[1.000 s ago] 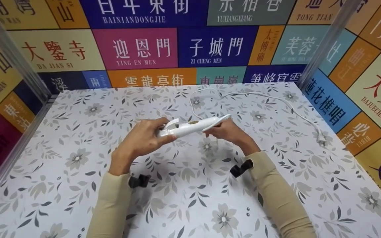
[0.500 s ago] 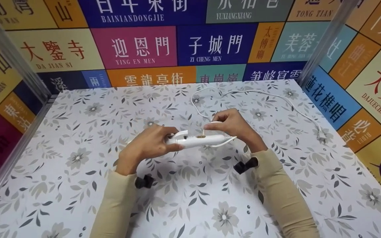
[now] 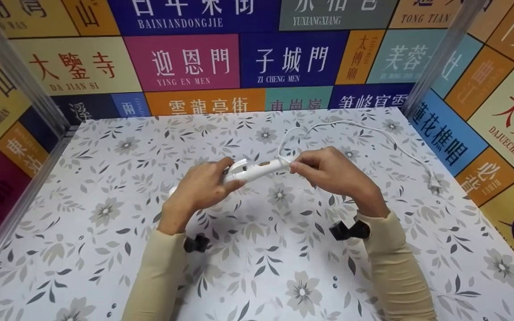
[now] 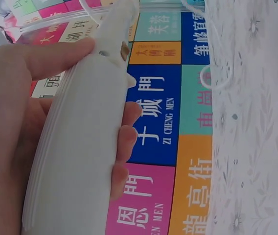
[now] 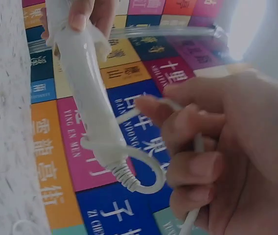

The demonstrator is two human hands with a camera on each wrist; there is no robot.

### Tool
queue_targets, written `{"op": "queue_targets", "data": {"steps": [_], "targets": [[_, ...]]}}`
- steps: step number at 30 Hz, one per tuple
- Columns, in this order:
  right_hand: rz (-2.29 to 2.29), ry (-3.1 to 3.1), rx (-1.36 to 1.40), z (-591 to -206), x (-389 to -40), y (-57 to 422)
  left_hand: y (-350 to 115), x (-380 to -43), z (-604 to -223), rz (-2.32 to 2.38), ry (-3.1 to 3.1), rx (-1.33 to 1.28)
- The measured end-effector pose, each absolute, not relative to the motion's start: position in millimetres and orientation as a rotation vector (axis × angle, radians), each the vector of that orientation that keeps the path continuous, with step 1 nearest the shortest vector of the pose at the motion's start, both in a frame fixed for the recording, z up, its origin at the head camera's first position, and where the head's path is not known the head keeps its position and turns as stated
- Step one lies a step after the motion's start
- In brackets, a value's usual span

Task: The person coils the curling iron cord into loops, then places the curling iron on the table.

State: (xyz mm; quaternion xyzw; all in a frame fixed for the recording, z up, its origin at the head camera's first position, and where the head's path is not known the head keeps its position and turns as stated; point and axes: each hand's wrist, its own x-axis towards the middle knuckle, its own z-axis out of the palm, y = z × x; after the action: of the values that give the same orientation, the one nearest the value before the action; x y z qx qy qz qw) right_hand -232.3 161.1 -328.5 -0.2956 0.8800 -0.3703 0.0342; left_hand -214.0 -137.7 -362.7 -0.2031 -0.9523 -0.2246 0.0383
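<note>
A white curling iron (image 3: 261,170) with a raised lever and a gold button is held above the table. My left hand (image 3: 203,185) grips it, fingers behind and thumb along its body (image 4: 75,147) in the left wrist view. My right hand (image 3: 328,171) is at the cord end of the handle. In the right wrist view its curled fingers (image 5: 195,166) hold the white cord (image 5: 151,169), which loops once around the handle beside the ribbed strain relief (image 5: 124,176). In the head view, part of the iron is hidden behind the left hand.
The rest of the cord (image 3: 359,125) runs across the back right of the floral-covered table (image 3: 257,276) to a plug (image 3: 434,183). Colourful sign-printed walls (image 3: 194,62) stand behind and at both sides. A black camera mount (image 3: 350,230) sits at the right wrist.
My right hand has carried the cord from under the handle up over it and round to the right. The iron dipped lower and level, then tilted up again in my left hand.
</note>
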Motion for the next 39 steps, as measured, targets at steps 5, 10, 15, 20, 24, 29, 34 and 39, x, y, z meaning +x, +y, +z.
{"op": "queue_targets", "data": {"steps": [5, 10, 15, 20, 24, 29, 34, 39], "targets": [[-1.047, 2.651, -0.994, -326.3, -225.9, 156.3, -143.5, -213.5, -360.3, -0.735, -2.859, -0.55], [-1.084, 2.477, -1.071, -334.0, -234.8, 152.7, -152.3, -212.8, -357.0, -0.798, -2.792, -0.521], [-1.148, 2.293, -1.133, -348.0, -251.7, 155.6, -155.5, -211.8, -355.3, -0.869, -2.722, -0.581], [-1.132, 2.318, -0.981, -364.0, -269.6, 162.0, -153.5, -210.1, -355.1, -0.932, -2.676, -0.688], [-1.123, 2.418, -0.68, -374.0, -281.3, 170.1, -149.7, -210.9, -356.4, -0.925, -2.698, -0.749], [-1.19, 2.52, -0.495, -380.1, -288.0, 178.8, -144.1, -212.2, -360.4, -0.9, -2.738, -0.775], [-1.357, 2.506, -0.571, -382.9, -287.9, 183.6, -138.9, -211.4, -365.2, -0.893, -2.768, -0.821], [-1.479, 2.502, -0.495, -374.7, -284.8, 178.5, -139.4, -211.2, -363.8, -0.872, -2.804, -0.848]]}}
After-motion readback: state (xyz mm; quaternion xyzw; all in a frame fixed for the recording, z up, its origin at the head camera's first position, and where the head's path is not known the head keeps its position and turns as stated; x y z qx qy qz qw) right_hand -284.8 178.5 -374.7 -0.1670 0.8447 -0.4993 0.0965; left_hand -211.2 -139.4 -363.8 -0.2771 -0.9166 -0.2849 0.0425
